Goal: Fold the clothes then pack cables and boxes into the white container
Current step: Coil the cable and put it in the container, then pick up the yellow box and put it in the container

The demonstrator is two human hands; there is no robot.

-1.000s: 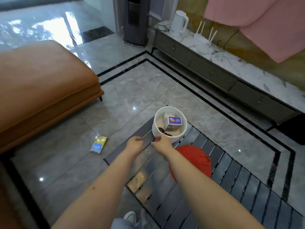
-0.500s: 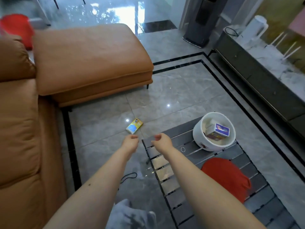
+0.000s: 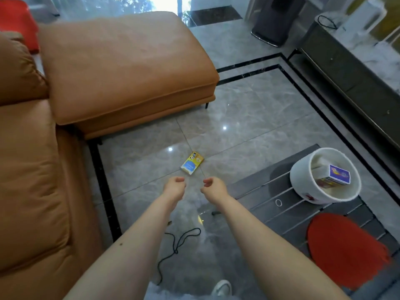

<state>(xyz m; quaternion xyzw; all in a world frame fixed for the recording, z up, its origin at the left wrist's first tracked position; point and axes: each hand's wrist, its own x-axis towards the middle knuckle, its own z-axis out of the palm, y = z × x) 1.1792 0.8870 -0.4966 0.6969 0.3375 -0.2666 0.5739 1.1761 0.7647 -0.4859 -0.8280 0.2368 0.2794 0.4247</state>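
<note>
An orange sofa (image 3: 121, 68) bounds the left of the glossy grey floor (image 3: 249, 118), leaving open tile ahead; the dark slatted table (image 3: 270, 198) carries a red cloth (image 3: 346, 250) and, at its far corner, the white container (image 3: 303, 180) holding boxes. Both hands, left (image 3: 175, 188) and right (image 3: 213, 187), hover loosely curled and empty above the floor, near a yellow box (image 3: 192, 163), a black cable (image 3: 177, 245) below them.

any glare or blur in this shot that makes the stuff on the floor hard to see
Head view: window light glares off the glossy floor at top centre, with small bright spots near the yellow box; box and black cable stay readable. Wide-angle lens bends the sofa and cabinet edges. The kettle, top right, looks washed out and soft.
</note>
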